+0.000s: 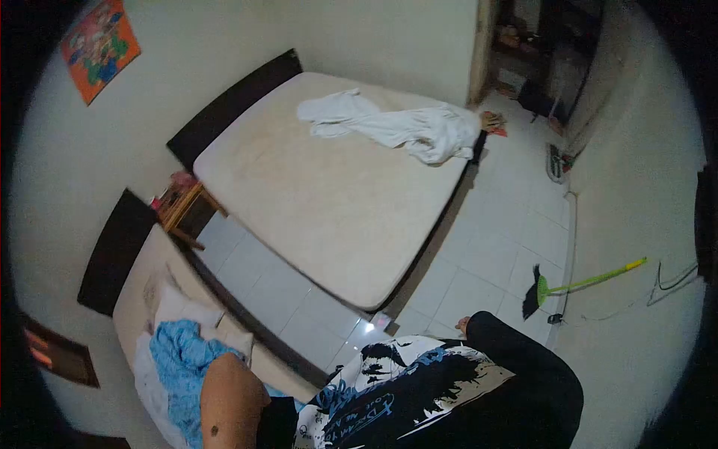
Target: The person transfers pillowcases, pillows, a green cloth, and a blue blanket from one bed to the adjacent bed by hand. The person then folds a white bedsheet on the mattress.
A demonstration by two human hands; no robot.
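My left arm shows bare at the lower left beside a light blue patterned cloth (pixel 179 359) on the nearer bed; its hand is out of sight. On the right, a black sleeve covers my other arm. A small bit of skin, perhaps my right hand (pixel 464 325), shows past the sleeve's upper edge, too little to tell what it holds. Ahead, a bare cream mattress (pixel 321 217) bears a crumpled white cloth (pixel 430 135) along its far side. White pillows (pixel 183 305) lie by the blue cloth.
Between the beds stands a small wooden table (pixel 183 209). A green-handled broom (pixel 542 290) leans by the right wall. Tiled floor (pixel 482 258) runs beside the mattress toward a dark doorway (pixel 550 60). Something small and orange (pixel 499 132), hard to make out, is near the mattress's far right corner.
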